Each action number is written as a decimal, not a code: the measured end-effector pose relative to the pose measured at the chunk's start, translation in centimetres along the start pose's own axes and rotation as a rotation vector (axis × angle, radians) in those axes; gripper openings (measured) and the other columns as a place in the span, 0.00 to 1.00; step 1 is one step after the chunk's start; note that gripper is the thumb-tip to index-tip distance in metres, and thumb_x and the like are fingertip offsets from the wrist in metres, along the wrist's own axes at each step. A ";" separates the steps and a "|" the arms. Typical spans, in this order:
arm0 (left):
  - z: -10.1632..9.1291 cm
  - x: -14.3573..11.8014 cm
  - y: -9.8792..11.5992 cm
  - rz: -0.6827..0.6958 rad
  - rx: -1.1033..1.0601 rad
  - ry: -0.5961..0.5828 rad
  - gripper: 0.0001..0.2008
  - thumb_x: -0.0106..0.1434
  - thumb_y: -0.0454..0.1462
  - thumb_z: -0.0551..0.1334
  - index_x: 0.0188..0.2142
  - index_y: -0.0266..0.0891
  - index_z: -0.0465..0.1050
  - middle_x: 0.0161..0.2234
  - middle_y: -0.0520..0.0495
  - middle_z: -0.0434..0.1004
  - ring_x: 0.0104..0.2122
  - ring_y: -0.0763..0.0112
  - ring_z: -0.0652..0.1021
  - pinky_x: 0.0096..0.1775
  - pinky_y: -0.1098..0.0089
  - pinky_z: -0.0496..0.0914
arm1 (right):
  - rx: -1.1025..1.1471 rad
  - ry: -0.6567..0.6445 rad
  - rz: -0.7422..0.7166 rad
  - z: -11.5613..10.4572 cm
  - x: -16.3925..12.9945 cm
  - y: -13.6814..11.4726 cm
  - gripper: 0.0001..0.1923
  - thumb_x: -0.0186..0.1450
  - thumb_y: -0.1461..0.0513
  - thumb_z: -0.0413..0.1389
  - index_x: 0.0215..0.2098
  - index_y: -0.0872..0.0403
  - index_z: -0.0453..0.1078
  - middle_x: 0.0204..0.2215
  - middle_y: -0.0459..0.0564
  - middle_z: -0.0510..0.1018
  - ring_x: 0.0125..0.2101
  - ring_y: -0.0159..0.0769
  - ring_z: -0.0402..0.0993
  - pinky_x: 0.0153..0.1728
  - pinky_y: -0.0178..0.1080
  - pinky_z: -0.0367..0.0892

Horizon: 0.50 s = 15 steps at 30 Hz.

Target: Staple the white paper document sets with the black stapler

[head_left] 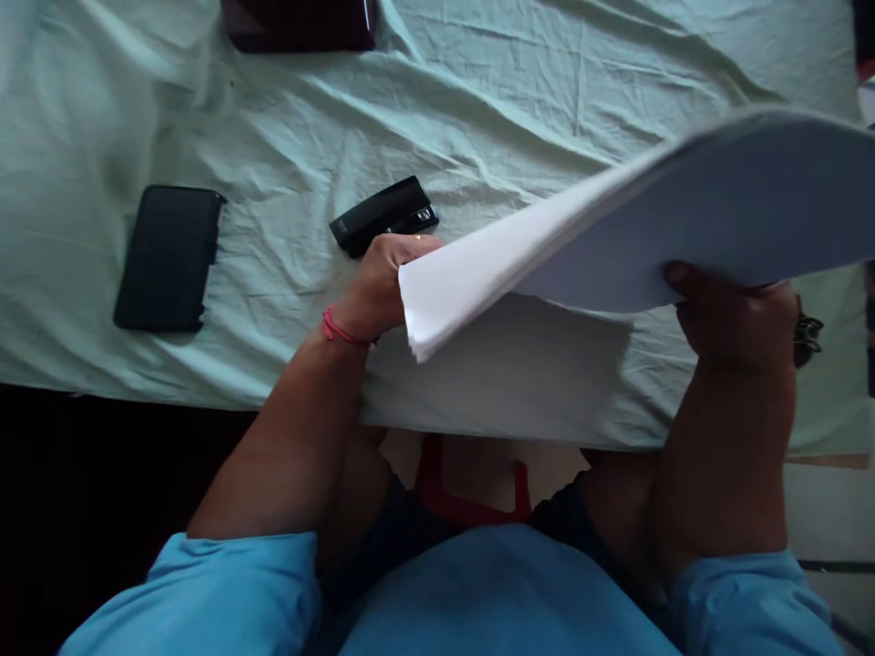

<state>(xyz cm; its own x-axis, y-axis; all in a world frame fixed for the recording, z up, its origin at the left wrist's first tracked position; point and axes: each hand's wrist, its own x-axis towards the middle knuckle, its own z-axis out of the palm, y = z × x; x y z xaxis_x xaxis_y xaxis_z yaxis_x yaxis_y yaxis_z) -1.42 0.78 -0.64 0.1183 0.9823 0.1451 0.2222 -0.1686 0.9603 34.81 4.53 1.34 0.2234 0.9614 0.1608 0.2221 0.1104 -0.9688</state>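
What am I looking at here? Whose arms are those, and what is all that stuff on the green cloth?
There is no machine here. You are seeing through a small camera worn on a person's head, looking down, so the two arms in blue sleeves belong to that person.

The left hand wears a red thread at the wrist and grips one end of a stack of white paper. The right hand holds the stack from underneath on the other side. The paper is lifted above the surface and looks a bit blurry.

Under it lies a wrinkled pale green cloth. On the cloth, just behind the left hand, sits a black stapler. Further left lies a flat black phone. At the top edge is part of a dark object; I cannot tell what it is.
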 end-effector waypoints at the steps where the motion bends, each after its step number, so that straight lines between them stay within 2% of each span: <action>1: 0.3 -0.1 0.0 -0.047 -0.011 0.055 0.21 0.62 0.53 0.74 0.27 0.41 0.75 0.29 0.47 0.77 0.34 0.62 0.79 0.36 0.65 0.75 | 0.051 -0.006 0.005 0.2 0.1 -0.2 0.28 0.40 0.55 0.79 0.35 0.56 0.75 0.42 0.50 0.82 0.47 0.33 0.80 0.66 0.45 0.72; 4: 1.0 -0.4 -0.3 -0.104 -0.076 0.184 0.22 0.62 0.56 0.74 0.39 0.39 0.80 0.39 0.44 0.81 0.46 0.56 0.81 0.45 0.62 0.79 | 0.137 -0.071 0.047 0.5 0.3 -0.4 0.24 0.46 0.57 0.78 0.37 0.57 0.78 0.42 0.53 0.84 0.44 0.35 0.81 0.55 0.44 0.80; 6: 1.4 -0.5 -0.5 -0.129 -0.128 0.210 0.24 0.63 0.57 0.73 0.43 0.39 0.81 0.43 0.42 0.83 0.48 0.56 0.81 0.47 0.60 0.80 | 0.177 -0.127 0.102 0.2 0.3 -0.3 0.22 0.50 0.56 0.78 0.39 0.56 0.80 0.44 0.54 0.84 0.41 0.36 0.81 0.50 0.44 0.82; 8: 1.6 -0.3 -0.9 -0.160 -0.172 0.243 0.25 0.62 0.56 0.74 0.45 0.40 0.81 0.46 0.40 0.83 0.48 0.55 0.82 0.47 0.58 0.81 | 0.203 -0.171 0.167 -0.1 0.3 -0.2 0.22 0.51 0.57 0.78 0.40 0.56 0.80 0.46 0.55 0.84 0.40 0.36 0.81 0.45 0.42 0.83; 12: 2.0 0.2 -1.3 -0.209 -0.275 0.307 0.22 0.62 0.50 0.74 0.49 0.40 0.80 0.52 0.40 0.83 0.52 0.53 0.84 0.54 0.55 0.81 | 0.144 -0.221 0.310 -0.3 0.3 -0.3 0.24 0.49 0.58 0.79 0.41 0.56 0.81 0.48 0.55 0.83 0.36 0.35 0.80 0.28 0.36 0.80; 15: 2.5 0.3 -1.0 -0.252 -0.353 0.290 0.19 0.63 0.47 0.73 0.48 0.39 0.80 0.52 0.40 0.85 0.54 0.55 0.84 0.57 0.56 0.80 | 0.095 -0.204 0.352 -0.1 0.3 -0.4 0.24 0.49 0.57 0.78 0.40 0.56 0.80 0.45 0.55 0.83 0.33 0.34 0.78 0.23 0.34 0.77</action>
<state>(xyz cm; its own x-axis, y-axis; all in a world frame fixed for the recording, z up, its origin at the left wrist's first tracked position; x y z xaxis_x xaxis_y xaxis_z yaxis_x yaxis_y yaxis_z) 0.77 1.02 -2.13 -0.1810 0.9795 -0.0887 -0.1368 0.0643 0.9885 34.88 4.81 1.76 0.0753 0.9738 -0.2144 0.0756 -0.2200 -0.9726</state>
